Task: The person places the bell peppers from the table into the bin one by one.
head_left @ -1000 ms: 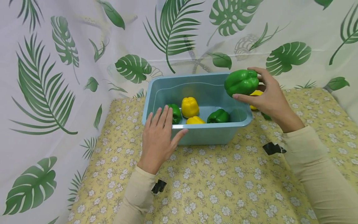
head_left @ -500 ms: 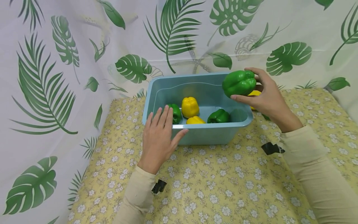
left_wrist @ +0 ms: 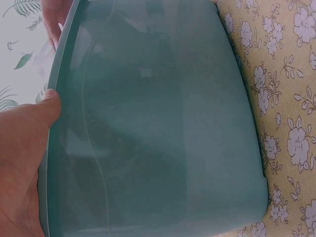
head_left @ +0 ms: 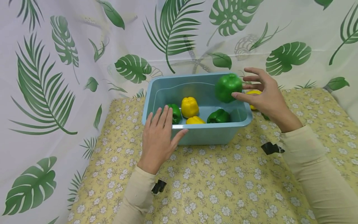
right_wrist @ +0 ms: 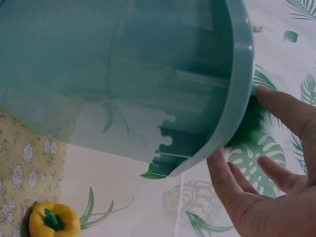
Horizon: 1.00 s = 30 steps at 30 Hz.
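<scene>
A green bell pepper (head_left: 228,88), slightly blurred, is in the air over the right end of the blue plastic bin (head_left: 207,135). My right hand (head_left: 265,96) is just right of it, fingers spread and thumb tip overlapping its edge. In the right wrist view the pepper (right_wrist: 251,123) is a dark green blur behind the rim. My left hand (head_left: 157,141) rests on the bin's near rim at the left, straight fingers reaching over it. Inside lie a yellow bell pepper (head_left: 190,107), another yellow pepper (head_left: 195,120), and green peppers (head_left: 219,116) (head_left: 175,114), partly hidden.
Outside the bin, behind my right hand, a yellow pepper (right_wrist: 54,220) lies on the flowered tablecloth (head_left: 209,186). A leaf-printed white sheet (head_left: 179,37) hangs close behind the bin. Black wrist mounts (head_left: 158,186) sit at both sleeves.
The green pepper, gripped by my right hand before, has moved left and down away from the fingers, which have spread. My left hand has stayed on the rim.
</scene>
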### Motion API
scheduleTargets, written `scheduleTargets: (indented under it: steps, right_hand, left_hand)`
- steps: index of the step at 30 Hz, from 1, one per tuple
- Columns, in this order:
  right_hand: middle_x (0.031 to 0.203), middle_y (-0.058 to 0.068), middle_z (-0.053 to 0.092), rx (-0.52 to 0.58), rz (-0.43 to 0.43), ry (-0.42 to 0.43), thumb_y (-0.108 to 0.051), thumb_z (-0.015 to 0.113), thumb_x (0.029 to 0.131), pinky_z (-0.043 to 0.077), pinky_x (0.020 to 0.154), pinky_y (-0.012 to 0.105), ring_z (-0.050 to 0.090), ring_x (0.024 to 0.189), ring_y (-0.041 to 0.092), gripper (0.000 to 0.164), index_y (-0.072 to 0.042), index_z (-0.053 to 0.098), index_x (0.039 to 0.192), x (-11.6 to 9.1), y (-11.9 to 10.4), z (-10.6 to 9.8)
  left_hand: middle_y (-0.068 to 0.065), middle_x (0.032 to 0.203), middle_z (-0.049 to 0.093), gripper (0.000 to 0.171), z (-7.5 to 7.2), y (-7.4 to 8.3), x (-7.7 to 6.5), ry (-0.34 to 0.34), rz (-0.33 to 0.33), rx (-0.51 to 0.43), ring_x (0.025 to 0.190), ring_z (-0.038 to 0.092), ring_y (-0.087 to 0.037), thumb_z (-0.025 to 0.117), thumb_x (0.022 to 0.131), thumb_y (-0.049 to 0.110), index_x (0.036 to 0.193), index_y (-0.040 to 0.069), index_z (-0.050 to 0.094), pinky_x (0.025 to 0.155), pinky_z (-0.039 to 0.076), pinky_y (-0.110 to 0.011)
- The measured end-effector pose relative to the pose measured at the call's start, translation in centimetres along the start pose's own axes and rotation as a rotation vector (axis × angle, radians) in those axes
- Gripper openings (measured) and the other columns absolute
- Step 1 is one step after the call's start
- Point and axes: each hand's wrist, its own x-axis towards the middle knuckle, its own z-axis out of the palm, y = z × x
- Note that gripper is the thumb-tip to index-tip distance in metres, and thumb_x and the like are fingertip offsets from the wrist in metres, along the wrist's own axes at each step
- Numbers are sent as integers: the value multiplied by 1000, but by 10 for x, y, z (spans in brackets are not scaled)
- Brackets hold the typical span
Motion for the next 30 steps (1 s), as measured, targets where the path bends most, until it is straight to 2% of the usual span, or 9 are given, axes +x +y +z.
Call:
scheduleTargets:
  steps: [3, 14, 30]
  right_hand:
    - [140, 12, 52, 11, -10, 13, -16, 82, 88, 54, 75, 14, 61, 113, 19, 79, -23, 41, 155, -1, -2, -1]
    - [141, 12, 51, 16, 2, 9, -16, 81, 88, 55, 75, 14, 61, 114, 20, 80, -23, 40, 156, -2, -1, -5]
    - [138, 12, 53, 9, -28, 52, -16, 81, 88, 53, 74, 13, 62, 104, 9, 77, -23, 43, 154, -2, 2, -12]
  left_hand:
    - [-16, 159, 38, 87, 0, 0, 0, 7, 4, 1, 148, 34, -31, 52, 99, 63, 157, 1, 34, 124, 17, -49]
    - [-16, 158, 41, 85, 0, 1, 1, 18, 6, -8, 148, 34, -31, 52, 99, 62, 156, 2, 36, 124, 18, -49]
    - [-16, 158, 41, 84, 0, 1, 0, 23, 9, -6, 147, 35, -32, 52, 99, 62, 156, 2, 36, 124, 19, -49]
